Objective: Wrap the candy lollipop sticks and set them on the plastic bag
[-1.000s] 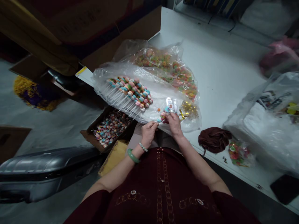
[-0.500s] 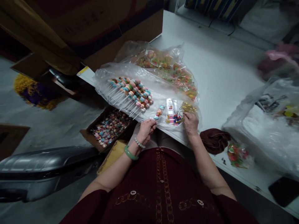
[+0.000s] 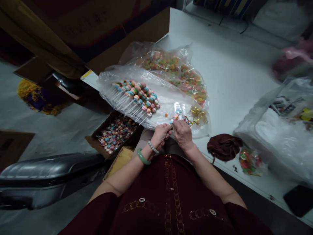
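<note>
Nearly touching, left hand (image 3: 161, 135), right hand (image 3: 182, 133), pinching a candy skewer (image 3: 175, 117)

Looks like small sweets-packing workroom: long white work table (image 3: 230, 68) w/ clear plastic bags of candy (image 3: 176, 70), rows of lollipop skewers (image 3: 135, 98) on plastic sheet (image 3: 168, 106), more stock in white plastic bag (image 3: 276, 140). Open cardboard carton of lollipops (image 3: 114, 137) on grey floor (image 3: 56, 130), big cardboard boxes (image 3: 49, 29) by table, hard-shell suitcase (image 3: 49, 176) alongside. Bulk qty = workshop, prob. informal.
</note>
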The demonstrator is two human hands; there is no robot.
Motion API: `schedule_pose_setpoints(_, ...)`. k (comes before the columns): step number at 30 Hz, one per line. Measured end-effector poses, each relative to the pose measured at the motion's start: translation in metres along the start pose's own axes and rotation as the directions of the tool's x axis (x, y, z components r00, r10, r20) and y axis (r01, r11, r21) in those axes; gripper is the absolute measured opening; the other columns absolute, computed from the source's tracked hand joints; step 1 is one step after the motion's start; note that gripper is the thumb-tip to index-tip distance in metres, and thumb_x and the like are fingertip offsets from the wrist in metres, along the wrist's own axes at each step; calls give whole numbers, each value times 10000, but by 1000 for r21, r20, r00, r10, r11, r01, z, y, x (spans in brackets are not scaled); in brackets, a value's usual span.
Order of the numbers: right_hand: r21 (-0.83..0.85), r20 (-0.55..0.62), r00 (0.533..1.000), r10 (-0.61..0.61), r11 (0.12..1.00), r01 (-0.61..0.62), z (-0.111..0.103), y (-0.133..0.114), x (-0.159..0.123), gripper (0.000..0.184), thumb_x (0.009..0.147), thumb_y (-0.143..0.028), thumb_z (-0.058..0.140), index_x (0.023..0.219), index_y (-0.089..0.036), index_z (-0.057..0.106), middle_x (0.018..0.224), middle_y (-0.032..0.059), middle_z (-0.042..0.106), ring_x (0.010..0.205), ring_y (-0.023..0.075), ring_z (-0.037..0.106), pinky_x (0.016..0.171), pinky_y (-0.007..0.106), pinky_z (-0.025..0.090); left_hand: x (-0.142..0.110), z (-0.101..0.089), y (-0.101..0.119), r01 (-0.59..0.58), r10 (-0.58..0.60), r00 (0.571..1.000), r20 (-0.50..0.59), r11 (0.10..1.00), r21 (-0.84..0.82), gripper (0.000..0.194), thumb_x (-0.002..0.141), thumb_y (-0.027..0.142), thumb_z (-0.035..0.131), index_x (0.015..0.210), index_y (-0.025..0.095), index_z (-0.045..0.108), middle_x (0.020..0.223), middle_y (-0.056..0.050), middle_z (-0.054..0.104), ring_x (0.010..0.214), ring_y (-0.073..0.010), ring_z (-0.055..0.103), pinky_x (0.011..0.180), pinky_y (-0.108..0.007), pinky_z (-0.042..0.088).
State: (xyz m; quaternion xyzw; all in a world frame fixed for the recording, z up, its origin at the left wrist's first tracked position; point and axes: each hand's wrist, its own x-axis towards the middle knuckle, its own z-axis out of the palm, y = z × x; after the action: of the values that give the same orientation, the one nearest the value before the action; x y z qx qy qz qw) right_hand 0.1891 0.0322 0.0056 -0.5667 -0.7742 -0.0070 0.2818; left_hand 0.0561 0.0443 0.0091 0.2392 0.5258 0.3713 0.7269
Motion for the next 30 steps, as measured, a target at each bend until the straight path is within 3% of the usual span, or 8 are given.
schedule_pose_setpoints(4,30,15,1000,-19,999,18,12,-6,1,262,967,-177,394,781,-208,577,756,68,597,764,228,514,725,310,382,4,-3,-7,-41,42,998,45,999,-13,386,686,433,774,628,144,525,467,45,492,323,-14,310,351,-186,160)
schedule_pose_setpoints(7,146,71,997,-29,989,19,13,1,3,268,976,-202,395,788,-211,587,778,67,598,790,217,535,737,295,403,6,-7,-9,-95,97,993,66,995,-28,428,672,482,782,632,141,525,483,45,495,347,-13,324,365,-184,184)
schedule_pose_setpoints(12,339,167,983,81,931,-134,10,1,8,258,964,-210,399,955,-219,657,868,73,642,862,204,590,797,296,458,8,-3,-5,-168,170,985,43,985,-42,423,738,509,723,649,154,510,492,51,480,371,-18,311,389,-191,182)
schedule_pose_setpoints(17,458,184,950,250,834,-308,10,-7,7,221,924,-244,464,988,-235,675,980,71,711,929,207,647,868,337,491,10,2,-1,-133,132,990,-58,991,-20,321,786,377,680,638,158,496,469,68,425,388,-24,278,410,-201,156)
schedule_pose_setpoints(20,477,148,910,388,777,-410,13,-10,4,172,882,-290,514,961,-221,650,944,64,709,865,205,647,818,332,493,8,2,-3,-136,134,989,-56,990,-25,305,783,362,676,643,160,495,482,71,415,410,-31,276,426,-207,168)
schedule_pose_setpoints(24,535,169,812,559,640,-552,17,-10,2,96,807,-310,577,846,-225,558,688,-32,582,625,149,538,649,275,442,5,1,-6,-216,216,976,20,976,11,325,768,428,677,666,159,526,520,65,431,457,-47,300,459,-211,205)
schedule_pose_setpoints(28,592,209,780,590,559,-581,21,-8,5,153,757,-329,609,753,-230,492,637,-65,502,596,120,471,607,245,401,6,-1,-8,-315,305,948,93,942,116,340,769,446,660,636,158,536,556,44,457,514,-65,351,495,-215,252)
schedule_pose_setpoints(30,637,249,743,621,473,-608,20,-8,6,214,716,-361,650,749,-226,488,641,-66,505,588,113,467,584,239,394,7,-1,-8,-323,314,945,86,938,128,334,774,443,648,639,161,534,566,41,463,520,-68,354,499,-215,256)
